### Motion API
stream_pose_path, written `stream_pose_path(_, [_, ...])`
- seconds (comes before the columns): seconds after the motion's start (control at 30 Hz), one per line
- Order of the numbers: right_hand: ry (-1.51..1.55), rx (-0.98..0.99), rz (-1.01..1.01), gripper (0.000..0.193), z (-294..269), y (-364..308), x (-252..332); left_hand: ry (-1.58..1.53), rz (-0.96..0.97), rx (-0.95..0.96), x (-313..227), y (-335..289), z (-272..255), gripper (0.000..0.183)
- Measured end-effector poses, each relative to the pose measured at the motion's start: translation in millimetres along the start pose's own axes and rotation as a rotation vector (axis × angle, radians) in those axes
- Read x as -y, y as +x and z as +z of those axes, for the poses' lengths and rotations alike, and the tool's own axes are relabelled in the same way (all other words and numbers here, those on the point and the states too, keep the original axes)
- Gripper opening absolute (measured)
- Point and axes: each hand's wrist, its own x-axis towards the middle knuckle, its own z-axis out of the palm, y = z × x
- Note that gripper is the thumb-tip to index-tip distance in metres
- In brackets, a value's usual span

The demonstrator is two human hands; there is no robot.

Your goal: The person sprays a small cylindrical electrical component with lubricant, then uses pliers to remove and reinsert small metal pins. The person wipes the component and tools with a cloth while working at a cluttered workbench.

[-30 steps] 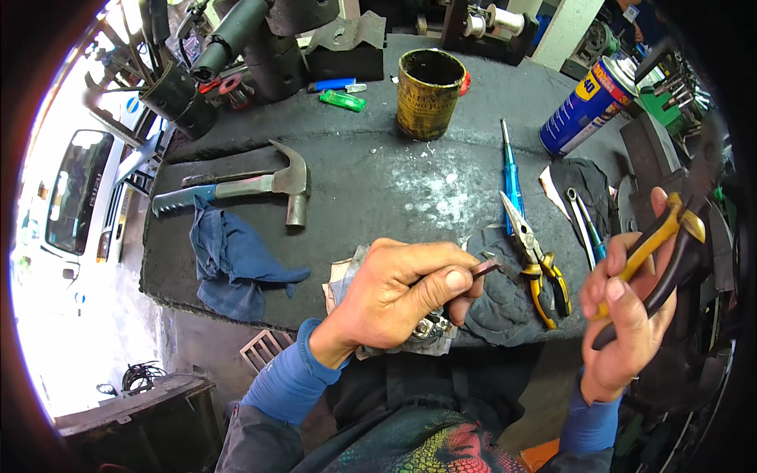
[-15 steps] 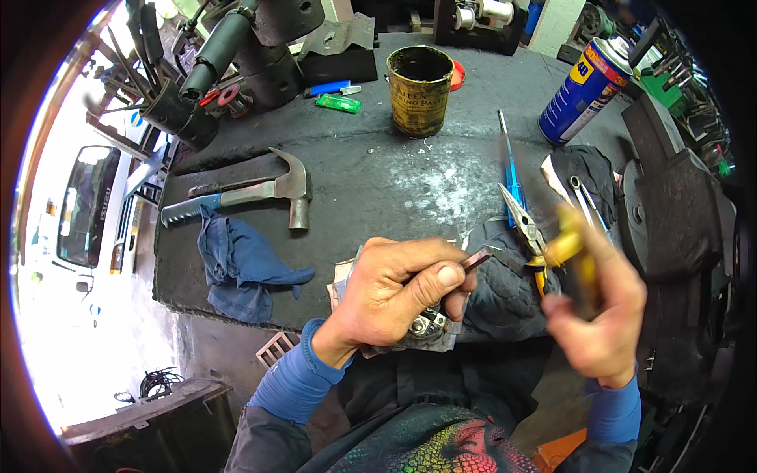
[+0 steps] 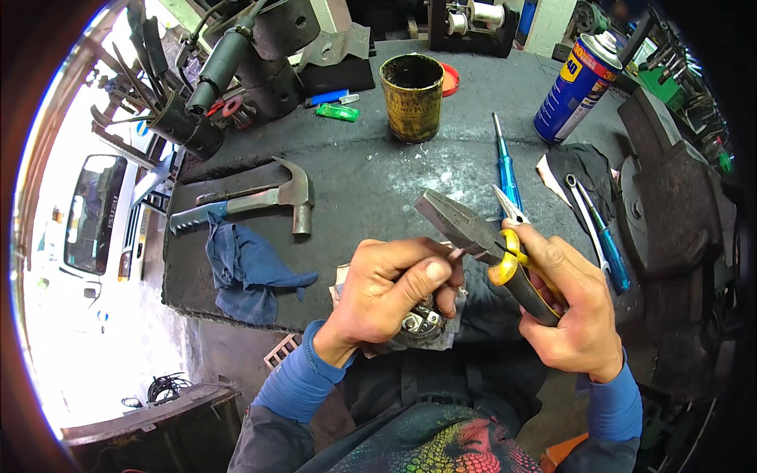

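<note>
My left hand (image 3: 386, 292) is closed, pinching a small copper-coloured piece (image 3: 455, 254) between thumb and forefinger. Combination pliers (image 3: 465, 225) with yellow-and-black handles are gripped in my right hand (image 3: 579, 315). Their jaws point up and left, right by the end of the small piece; whether they bite it I cannot tell. Beneath my left hand, a metal part (image 3: 422, 323) with shiny terminals is partly covered and sits on a rag. Needle-nose pliers (image 3: 511, 206) lie just beyond my right hand, their handles hidden by it.
A claw hammer (image 3: 296, 193) and blue cloth (image 3: 248, 268) lie at left. Farther back stand a grimy tin (image 3: 414, 106) and a blue spray can (image 3: 572, 98). A blue screwdriver (image 3: 509, 177) lies ahead of my right hand; a spanner (image 3: 587, 217) and another screwdriver (image 3: 611, 256) are farther right.
My right hand has swung left with the combination pliers, bringing their jaws up to the small piece. My left hand keeps its pinch in nearly the same place.
</note>
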Motion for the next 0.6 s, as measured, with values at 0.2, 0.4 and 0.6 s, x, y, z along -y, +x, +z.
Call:
stream_pose_path(0.2, [0.446, -0.456, 0.184, 0.077, -4, 8, -7, 0.008, 0.015, -0.033, 0, 0, 6, 0.040])
stream_pose_path(0.4, [0.136, -0.170, -0.030, 0.088, -1, 9, -4, -0.034, 0.001, -0.005, 1, 0, 0, 0.027])
stream_pose_path(0.6, [-0.031, 0.149, 0.098, 0.087, -12, 14, 8, -0.045, -0.025, -0.036, 0, -3, 2, 0.028])
